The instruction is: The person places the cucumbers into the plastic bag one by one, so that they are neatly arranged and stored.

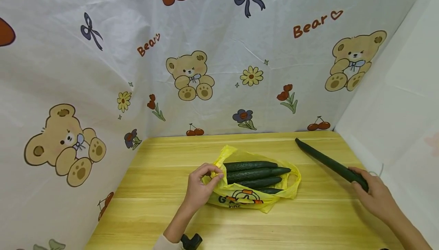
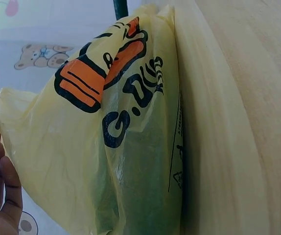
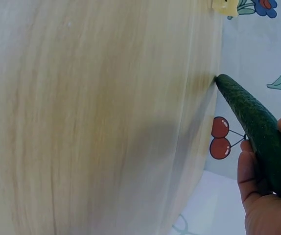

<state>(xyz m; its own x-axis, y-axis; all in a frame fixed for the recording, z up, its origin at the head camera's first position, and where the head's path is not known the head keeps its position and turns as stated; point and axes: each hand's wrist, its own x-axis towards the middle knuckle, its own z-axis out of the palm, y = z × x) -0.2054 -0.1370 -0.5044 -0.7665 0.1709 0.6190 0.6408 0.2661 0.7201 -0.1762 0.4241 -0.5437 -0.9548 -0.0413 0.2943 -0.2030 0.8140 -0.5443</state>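
A yellow plastic bag lies on the wooden table with its mouth spread, showing several dark green cucumbers inside. My left hand pinches the bag's left edge between thumb and fingers; the left wrist view shows the printed side of the bag stretched from that hand. To the right of the bag, my right hand grips one long cucumber near its close end. In the right wrist view this cucumber points away from the palm, thumb on one side and fingers on the other.
The wooden table meets a white cloth backdrop printed with bears, bows and cherries. A plain white wall panel stands close by the right hand. A small black object sits at the left wrist.
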